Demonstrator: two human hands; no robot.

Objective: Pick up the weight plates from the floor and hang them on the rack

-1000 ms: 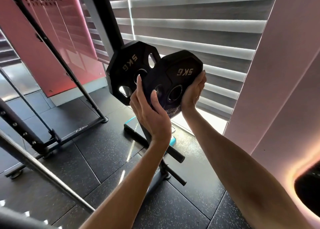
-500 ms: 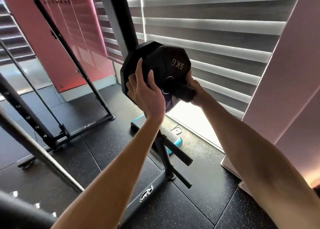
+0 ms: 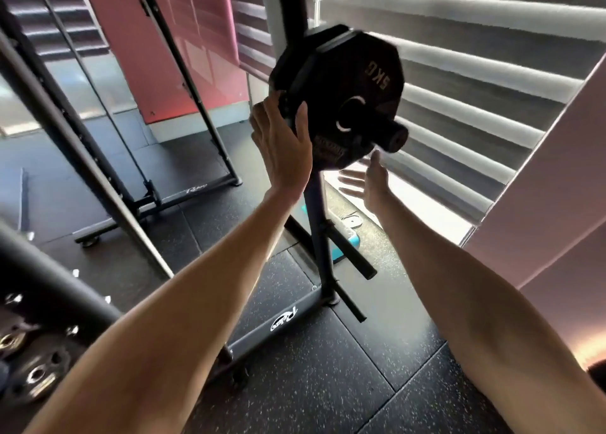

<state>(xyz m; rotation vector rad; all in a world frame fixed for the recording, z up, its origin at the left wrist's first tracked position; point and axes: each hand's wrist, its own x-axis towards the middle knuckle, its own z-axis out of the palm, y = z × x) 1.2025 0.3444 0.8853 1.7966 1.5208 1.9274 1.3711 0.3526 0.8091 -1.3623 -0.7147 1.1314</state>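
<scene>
**Two plates (image 3: pixel 341 83) hung on the rack (image 3: pixel 315 210)**

Two black plates sit side by side on the rack's upper peg (image 3: pixel 392 134). The peg's end sticks out past the front plate, which is marked 5KG. Our left hand (image 3: pixel 282 142) lies flat against the plates' rim next to the rack's post, fingers straight and close together, thumb up along the front plate. Our right hand (image 3: pixel 369 179) hovers just under the plates, fingers spread. It is blurred, so we cannot tell whether the thumb touches the rim. Lower on the rack, a second peg (image 3: pixel 347 260) juts out.
</scene>
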